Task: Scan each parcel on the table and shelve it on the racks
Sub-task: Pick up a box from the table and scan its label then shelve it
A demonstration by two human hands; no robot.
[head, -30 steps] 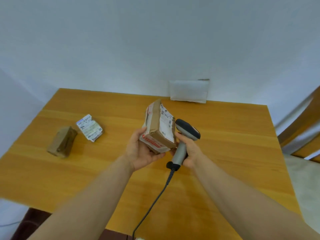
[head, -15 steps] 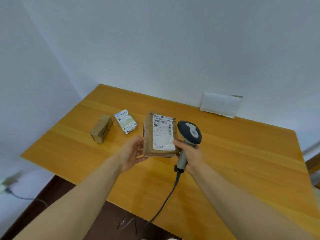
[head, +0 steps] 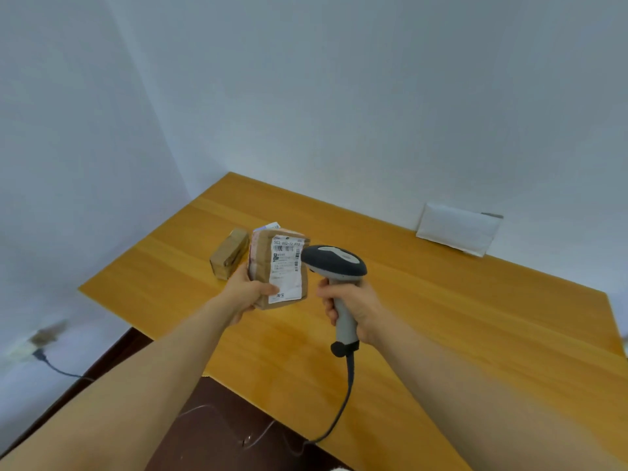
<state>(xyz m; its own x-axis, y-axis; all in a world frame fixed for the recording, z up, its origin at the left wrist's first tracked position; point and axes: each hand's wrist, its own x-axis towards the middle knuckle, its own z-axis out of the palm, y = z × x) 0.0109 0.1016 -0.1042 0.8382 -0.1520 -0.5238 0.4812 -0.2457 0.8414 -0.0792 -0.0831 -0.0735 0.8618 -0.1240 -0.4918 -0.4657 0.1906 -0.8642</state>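
Pulled clear since earlier, the grey corded scanner [head: 334, 265] sits clenched in right-hand fingers [head: 329, 302]; left-hand fingers [head: 268, 289] grip the brown labelled cardboard parcel [head: 282, 270].

Bare left hand [head: 247, 294], bare right hand [head: 357, 305]; forearms [head: 146, 385] bare

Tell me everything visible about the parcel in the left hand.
The held parcel is a brown cardboard box, tape-wrapped, upright above the table. A white shipping label with barcodes covers its camera-facing side. The left hand grips its lower left edge, thumb on the label. The scanner is beside it, not touching.
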